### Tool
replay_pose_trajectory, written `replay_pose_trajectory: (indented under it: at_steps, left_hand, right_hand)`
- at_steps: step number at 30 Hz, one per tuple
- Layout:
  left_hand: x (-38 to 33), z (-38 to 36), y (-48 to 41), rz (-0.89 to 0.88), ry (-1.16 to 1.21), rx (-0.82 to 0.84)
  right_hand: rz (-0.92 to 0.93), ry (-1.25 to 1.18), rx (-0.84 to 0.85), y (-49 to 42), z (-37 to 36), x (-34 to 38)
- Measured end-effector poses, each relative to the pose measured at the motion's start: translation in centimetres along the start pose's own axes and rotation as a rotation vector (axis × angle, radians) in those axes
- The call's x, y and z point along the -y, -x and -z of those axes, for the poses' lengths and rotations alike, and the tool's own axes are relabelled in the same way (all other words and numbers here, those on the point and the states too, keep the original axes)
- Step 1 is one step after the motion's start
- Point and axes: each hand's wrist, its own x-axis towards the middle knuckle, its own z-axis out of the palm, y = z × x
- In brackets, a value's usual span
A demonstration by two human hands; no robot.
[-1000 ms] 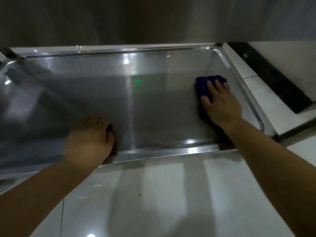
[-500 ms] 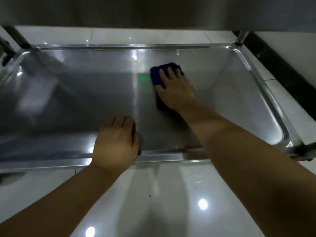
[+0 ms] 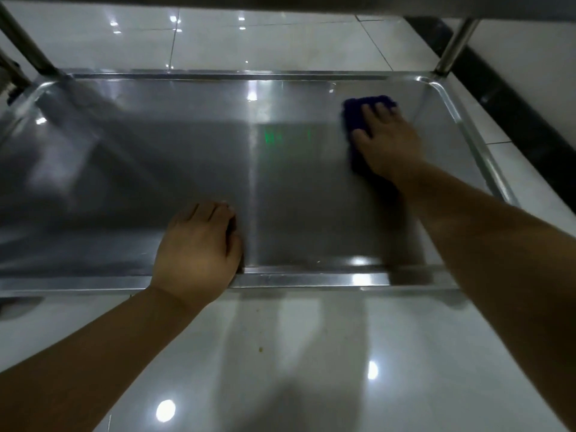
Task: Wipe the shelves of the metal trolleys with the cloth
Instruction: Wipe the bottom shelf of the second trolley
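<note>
On trolley shelf [image 3: 187,151], far right: right hand [image 3: 389,141] flat on blue cloth [image 3: 353,116] | left hand [image 3: 196,254] grips near rim

Deep blue, near violet, on the cloth [image 3: 354,117], plain all over. Silver-grey brushed steel on the shelf [image 3: 311,213]: darker grey across the middle and left, paler toward the right end, one bright vertical streak down the centre, white glints on the front rim, a small green glow near mid-shelf. Same bare silver on the trolley post [image 3: 453,45]. Glossy white floor tiles [image 3: 280,375] with thin grey joints and one tiny yellow-brown speck [image 3: 260,349]. Black band [image 3: 514,98] along the right
</note>
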Motion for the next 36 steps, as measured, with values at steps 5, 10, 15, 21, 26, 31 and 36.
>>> replay_pose_trajectory:
  at_steps: [5,10,15,21,26,31,36]
  left_hand:
    - [-0.3,0.1,-0.1,0.024,-0.008,0.027]
    - [-0.4,0.3,0.0,0.023,-0.012,0.045]
    - [-0.7,0.4,0.0,0.045,-0.019,0.085]
    - [-0.7,0.6,0.2,0.03,0.007,0.054]
    - [-0.9,0.6,0.3,0.043,-0.011,0.071]
    - [-0.9,0.8,0.4,0.034,-0.012,0.083]
    - [-0.6,1.0,0.5,0.008,-0.021,0.091]
  right_hand:
    - [-0.215,0.096,0.031,2.0,1.4,-9.3]
    - [-0.454,-0.057,0.007,5.1,1.9,-9.5]
    - [-0.513,0.015,-0.022,9.9,1.5,-9.7]
    - [-0.626,0.043,0.02,15.4,1.7,-8.4]
    - [-0.554,0.191,0.174,18.5,2.5,-6.4]
    - [-0.089,0.524,0.33,24.4,3.0,-4.3]
    - [-0.127,0.281,0.26,27.6,4.9,-6.9]
